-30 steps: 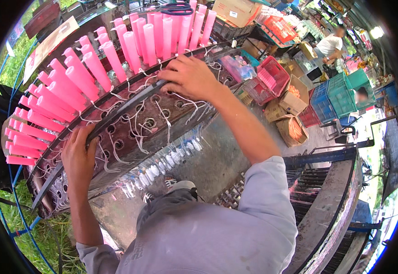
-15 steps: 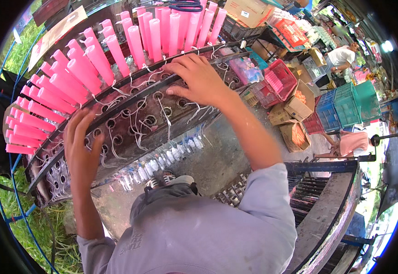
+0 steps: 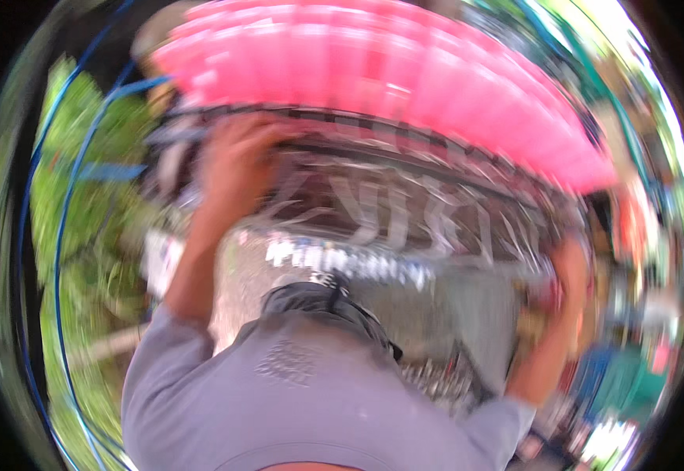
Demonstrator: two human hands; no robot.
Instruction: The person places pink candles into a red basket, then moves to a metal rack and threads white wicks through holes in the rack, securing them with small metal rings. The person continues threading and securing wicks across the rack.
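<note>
Smeared by motion, a long dark metal mould (image 3: 405,208) spans the space ahead of me. White wick strings (image 3: 369,204) hang over its front side. Behind it stands a dense row of pink candles (image 3: 358,67), curved by the lens. A long dark bar (image 3: 405,163) lies along the mould's top. My left hand (image 3: 241,157) is at the left end of the mould and bar, its fingers pointing right. At the right end is my right hand (image 3: 570,263). Both hands are too blurred to show whether they grip the bar or mould.
White wick bundles (image 3: 342,259) hang low in a row beneath the mould. Blue tubing (image 3: 63,235) runs along the left beside green grass (image 3: 83,314). Blue and green crates (image 3: 621,381) stand at the right. A concrete floor (image 3: 468,306) shows below the mould.
My view has swung, so the mould and candles lie more level across it. My right hand has moved from mid-mould to its right end; my left hand remains near the left end.
</note>
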